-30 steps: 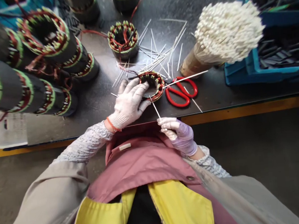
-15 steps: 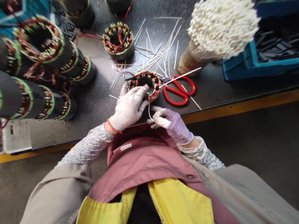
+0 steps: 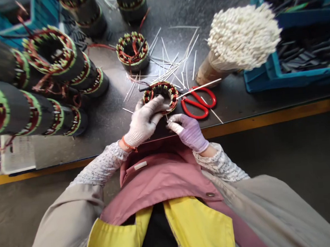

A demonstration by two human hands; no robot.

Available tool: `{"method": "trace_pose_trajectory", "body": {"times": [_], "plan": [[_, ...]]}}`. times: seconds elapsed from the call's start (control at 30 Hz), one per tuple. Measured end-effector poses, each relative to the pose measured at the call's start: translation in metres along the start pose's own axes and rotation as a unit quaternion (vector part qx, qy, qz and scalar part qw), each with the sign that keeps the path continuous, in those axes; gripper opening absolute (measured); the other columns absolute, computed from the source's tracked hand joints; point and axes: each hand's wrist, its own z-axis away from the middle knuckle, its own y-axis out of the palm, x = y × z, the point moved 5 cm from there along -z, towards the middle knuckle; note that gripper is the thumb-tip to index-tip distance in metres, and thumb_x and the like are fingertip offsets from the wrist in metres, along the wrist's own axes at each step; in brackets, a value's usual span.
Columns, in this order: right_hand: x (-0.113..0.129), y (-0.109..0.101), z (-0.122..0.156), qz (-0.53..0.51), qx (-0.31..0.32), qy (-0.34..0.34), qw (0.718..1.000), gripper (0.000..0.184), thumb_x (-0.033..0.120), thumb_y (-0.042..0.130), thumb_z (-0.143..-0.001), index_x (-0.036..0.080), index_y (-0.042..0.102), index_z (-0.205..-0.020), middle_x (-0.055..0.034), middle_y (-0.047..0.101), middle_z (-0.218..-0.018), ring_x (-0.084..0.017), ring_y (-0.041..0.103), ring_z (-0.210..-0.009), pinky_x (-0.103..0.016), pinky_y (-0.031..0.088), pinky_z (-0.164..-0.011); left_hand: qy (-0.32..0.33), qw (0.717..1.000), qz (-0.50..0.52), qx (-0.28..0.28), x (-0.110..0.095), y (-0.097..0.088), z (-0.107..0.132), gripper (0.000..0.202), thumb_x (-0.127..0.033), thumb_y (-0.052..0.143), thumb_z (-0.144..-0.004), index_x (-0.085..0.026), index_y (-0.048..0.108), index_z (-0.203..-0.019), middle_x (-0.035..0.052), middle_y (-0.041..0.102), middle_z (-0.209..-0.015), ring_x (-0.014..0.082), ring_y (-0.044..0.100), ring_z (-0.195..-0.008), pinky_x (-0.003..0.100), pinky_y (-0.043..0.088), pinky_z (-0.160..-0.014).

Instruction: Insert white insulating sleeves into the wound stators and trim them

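Note:
A wound motor stator point(image 3: 173, 96), with red copper windings and yellow-green slot liners, sits near the table's front edge. My left hand point(image 3: 142, 122), in a white glove, grips its near left rim, with fingers reaching over the opening. Just below the near right rim, my right hand point(image 3: 190, 132), in a pale purple glove, pinches a white cord point(image 3: 167, 117). Only a short piece of the cord shows between fingers and stator. Red-handled scissors point(image 3: 195, 116) lie to the right, touching or very near the stator. One long white cord piece point(image 3: 211, 83) crosses over them.
Loose white cord pieces point(image 3: 165, 71) are scattered behind the stator. Another stator point(image 3: 134, 65) stands beyond. Stacked stators point(image 3: 93, 83) crowd the left. A thick bundle of white cords point(image 3: 243, 37) stands at right, beside blue bins point(image 3: 286, 83) of dark sleeves.
My right hand has moved up towards the stator's rim, and the cord loop that hung between them has shortened. My left fingers have shifted slightly over the opening.

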Motion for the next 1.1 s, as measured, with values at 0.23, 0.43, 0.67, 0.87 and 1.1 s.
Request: {"method": "trace_pose_trajectory", "body": {"times": [0.23,0.43,0.67,0.87,1.1], "plan": [[0.035,-0.009,0.006,0.141,-0.041,-0.163,0.975,0.010,0.027,0.070,-0.086,0.023,0.067,-0.078,-0.0017,0.070,-0.080,-0.016,0.066,-0.076,-0.031,0.056,-0.076,0.085,0.996,-0.021,-0.029,-0.004,0.002,-0.001,0.024,-0.036,0.053,-0.102,-0.029,0.074,-0.109,0.0006,0.079,-0.109,0.0158,0.075,-0.101,0.048,0.030,-0.123],[0.029,-0.003,-0.004,0.119,-0.011,-0.087,0.989,0.013,0.027,0.070,-0.084,0.021,0.066,-0.074,-0.0003,0.070,-0.074,-0.015,0.065,-0.069,-0.029,0.055,-0.070,0.085,0.996,-0.024,-0.019,-0.003,0.002,-0.001,0.026,-0.036,0.051,-0.102,-0.029,0.074,-0.112,0.0018,0.079,-0.109,0.0166,0.074,-0.102,0.049,0.029,-0.123],[0.035,-0.007,-0.002,0.090,-0.024,-0.050,0.994,0.013,0.030,0.072,-0.083,0.020,0.068,-0.075,-0.0009,0.071,-0.074,-0.015,0.064,-0.068,-0.030,0.054,-0.070,0.086,0.996,-0.011,-0.023,-0.001,0.003,0.000,0.026,-0.035,0.051,-0.102,-0.028,0.074,-0.111,0.0017,0.079,-0.110,0.0157,0.074,-0.102,0.048,0.028,-0.124],[0.002,0.003,-0.018,0.132,0.002,-0.012,0.991,0.034,0.050,0.069,-0.085,0.019,0.065,-0.071,-0.0032,0.066,-0.066,-0.017,0.060,-0.063,-0.031,0.051,-0.064,0.085,0.996,-0.018,-0.019,-0.001,0.003,-0.001,0.029,-0.034,0.048,-0.102,-0.029,0.075,-0.112,0.0021,0.079,-0.110,0.0170,0.074,-0.104,0.049,0.028,-0.124],[0.039,0.002,-0.022,0.421,0.043,-0.193,0.885,0.034,0.046,0.056,-0.094,0.017,0.065,-0.080,-0.0123,0.067,-0.080,-0.023,0.062,-0.072,-0.035,0.045,-0.065,0.073,0.997,-0.025,0.016,0.001,0.005,-0.004,0.029,-0.031,0.050,-0.099,-0.028,0.074,-0.114,0.0012,0.078,-0.112,0.0189,0.073,-0.106,0.050,0.026,-0.125]]}}
